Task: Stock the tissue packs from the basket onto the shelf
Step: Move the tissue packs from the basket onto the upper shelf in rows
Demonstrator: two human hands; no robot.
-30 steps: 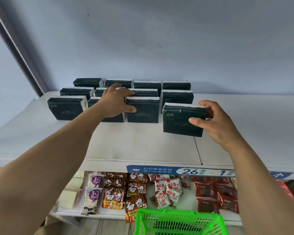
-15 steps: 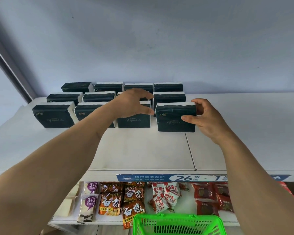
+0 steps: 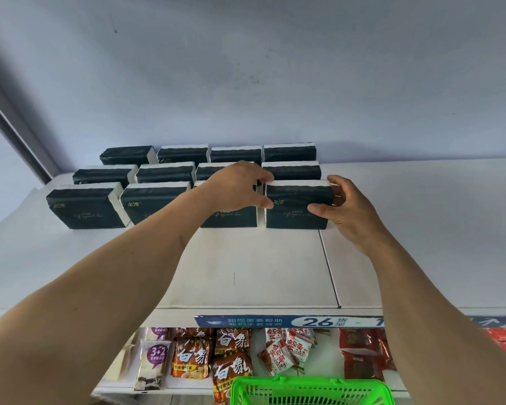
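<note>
Standing between both hands (image 3: 240, 187) (image 3: 343, 207); tissue pack (image 3: 297, 209).

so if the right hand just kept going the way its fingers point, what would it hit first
The right hand already grips the front-right tissue pack, fingers pointing left. Pushing on, that pack would likely meet the neighbouring front-row pack under the left hand; only a narrow gap shows between them.
</note>
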